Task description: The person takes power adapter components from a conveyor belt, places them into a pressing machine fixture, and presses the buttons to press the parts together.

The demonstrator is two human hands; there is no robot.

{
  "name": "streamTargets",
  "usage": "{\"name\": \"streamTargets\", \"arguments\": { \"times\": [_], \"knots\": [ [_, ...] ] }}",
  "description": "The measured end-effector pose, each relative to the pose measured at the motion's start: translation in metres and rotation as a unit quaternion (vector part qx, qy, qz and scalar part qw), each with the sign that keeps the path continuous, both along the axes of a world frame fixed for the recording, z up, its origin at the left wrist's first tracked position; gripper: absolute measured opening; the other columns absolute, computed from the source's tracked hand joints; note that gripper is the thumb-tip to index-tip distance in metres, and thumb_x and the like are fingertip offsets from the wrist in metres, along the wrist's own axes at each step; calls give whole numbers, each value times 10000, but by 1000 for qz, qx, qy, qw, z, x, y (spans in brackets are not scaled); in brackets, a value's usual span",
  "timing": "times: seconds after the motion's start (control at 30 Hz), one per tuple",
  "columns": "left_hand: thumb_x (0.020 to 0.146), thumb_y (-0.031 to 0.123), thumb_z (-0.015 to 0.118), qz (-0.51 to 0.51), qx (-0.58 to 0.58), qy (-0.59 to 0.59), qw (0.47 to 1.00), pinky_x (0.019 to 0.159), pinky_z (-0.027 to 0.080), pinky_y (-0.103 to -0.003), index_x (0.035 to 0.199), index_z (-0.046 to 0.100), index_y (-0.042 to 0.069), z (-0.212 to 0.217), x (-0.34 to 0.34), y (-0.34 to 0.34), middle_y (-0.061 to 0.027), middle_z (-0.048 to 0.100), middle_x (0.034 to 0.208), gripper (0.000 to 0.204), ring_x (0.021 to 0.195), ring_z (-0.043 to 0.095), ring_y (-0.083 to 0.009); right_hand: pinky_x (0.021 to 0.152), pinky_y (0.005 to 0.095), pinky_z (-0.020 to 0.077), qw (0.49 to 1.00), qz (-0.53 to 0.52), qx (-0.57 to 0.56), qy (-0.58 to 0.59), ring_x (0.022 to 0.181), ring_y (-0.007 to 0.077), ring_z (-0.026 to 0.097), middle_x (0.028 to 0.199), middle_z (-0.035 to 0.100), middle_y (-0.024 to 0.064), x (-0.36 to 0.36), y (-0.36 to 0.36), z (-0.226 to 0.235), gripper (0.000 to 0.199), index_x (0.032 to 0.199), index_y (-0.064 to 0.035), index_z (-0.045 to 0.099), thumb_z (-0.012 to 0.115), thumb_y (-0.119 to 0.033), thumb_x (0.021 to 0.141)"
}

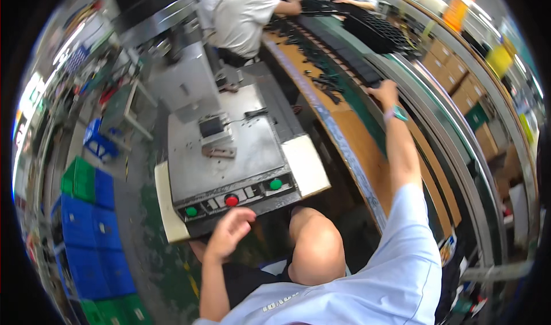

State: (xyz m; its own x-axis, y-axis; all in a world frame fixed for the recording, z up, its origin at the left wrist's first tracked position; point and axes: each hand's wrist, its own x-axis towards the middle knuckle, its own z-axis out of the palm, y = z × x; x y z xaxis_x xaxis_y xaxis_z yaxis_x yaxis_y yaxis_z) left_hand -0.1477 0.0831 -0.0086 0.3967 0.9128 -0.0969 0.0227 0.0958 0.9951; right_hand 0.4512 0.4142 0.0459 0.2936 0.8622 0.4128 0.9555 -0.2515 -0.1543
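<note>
My right hand (385,94), with a teal band on its wrist, reaches far out over the conveyor on the right. Its fingers close on the near end of a row of dark rectangular blocks (359,67); the exact grip is too small to make out. My left hand (231,233) hovers in front of the press's control panel, fingers apart and loosely curled, holding nothing. On that panel are a red button (231,200) and two green buttons (275,184). A dark block (212,127) sits in the metal fixture (221,137) on the press table (241,158).
Black cable-like parts (327,81) lie along the brown ledge beside the conveyor. Black trays (376,32) stand at the far end, where a person in a white shirt (244,21) works. Blue bins (92,222) line the left. Cream boards (307,163) flank the press.
</note>
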Motion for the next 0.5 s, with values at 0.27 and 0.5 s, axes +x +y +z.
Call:
{"name": "streamTargets", "arguments": {
  "times": [0.27, 0.5],
  "knots": [
    [872, 147, 813, 284, 173, 22, 943, 1027, 473, -334, 1292, 559, 48, -10, -97, 189, -49, 659, 1197, 501, 1154, 624, -163, 877, 351, 570, 871, 275, 287, 287, 1027, 206, 679, 1148, 640, 127, -103, -117, 155, 685, 1395, -42, 509, 805, -43, 777],
    [753, 170, 902, 165, 285, 71, 942, 1113, 434, -396, 1518, 349, 53, 14, -85, 263, -115, 575, 1439, 951, 1292, 574, -246, 868, 291, 521, 805, 415, 152, 396, 1016, 166, 638, 1185, 641, 83, -194, -107, 129, 559, 1420, -58, 518, 747, -87, 912]
  ]
}}
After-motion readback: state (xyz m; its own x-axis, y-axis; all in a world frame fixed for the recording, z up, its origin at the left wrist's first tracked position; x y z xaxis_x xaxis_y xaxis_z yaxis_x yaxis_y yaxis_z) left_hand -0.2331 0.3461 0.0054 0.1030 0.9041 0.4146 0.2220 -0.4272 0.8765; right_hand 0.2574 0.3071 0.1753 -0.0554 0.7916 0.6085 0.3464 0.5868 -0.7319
